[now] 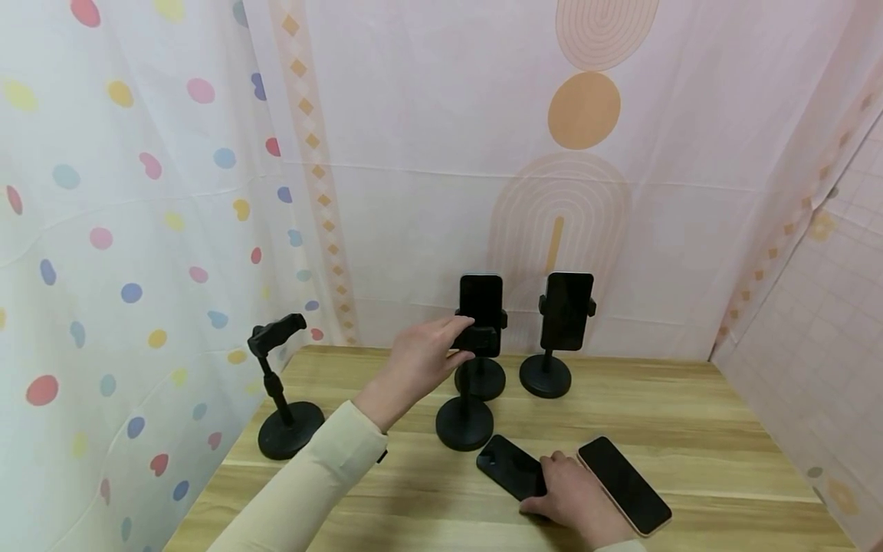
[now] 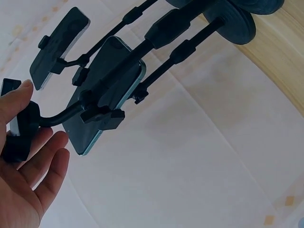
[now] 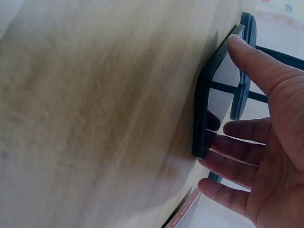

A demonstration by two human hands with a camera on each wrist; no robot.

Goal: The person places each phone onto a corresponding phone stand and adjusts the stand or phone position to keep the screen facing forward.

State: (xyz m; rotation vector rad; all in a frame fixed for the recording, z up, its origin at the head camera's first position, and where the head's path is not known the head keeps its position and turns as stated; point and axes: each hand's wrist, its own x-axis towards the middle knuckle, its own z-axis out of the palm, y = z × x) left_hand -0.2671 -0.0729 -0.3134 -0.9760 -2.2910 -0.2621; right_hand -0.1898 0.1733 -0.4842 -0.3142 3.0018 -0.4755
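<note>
My left hand (image 1: pixel 422 354) grips the clamp head of a black phone stand (image 1: pixel 464 424) in the middle of the table. In the left wrist view, the thumb lies on the clamp (image 2: pixel 31 116) and the fingers curl beneath it. My right hand (image 1: pixel 576 494) holds a black smartphone (image 1: pixel 509 466) by its near end, low over the table in front of that stand. The right wrist view shows the thumb on one edge of the phone (image 3: pixel 201 111) and fingers on the other. Beside the right hand lies a second phone (image 1: pixel 625 487) with a light pink rim, screen up.
Behind the gripped stand, two more stands hold upright phones, one phone (image 1: pixel 480 295) close behind and another phone (image 1: pixel 567 310) to the right. A stand with a bare clamp (image 1: pixel 290 429) is at the left. Patterned curtains (image 1: pixel 414 215) border the wooden table (image 1: pixel 704 429).
</note>
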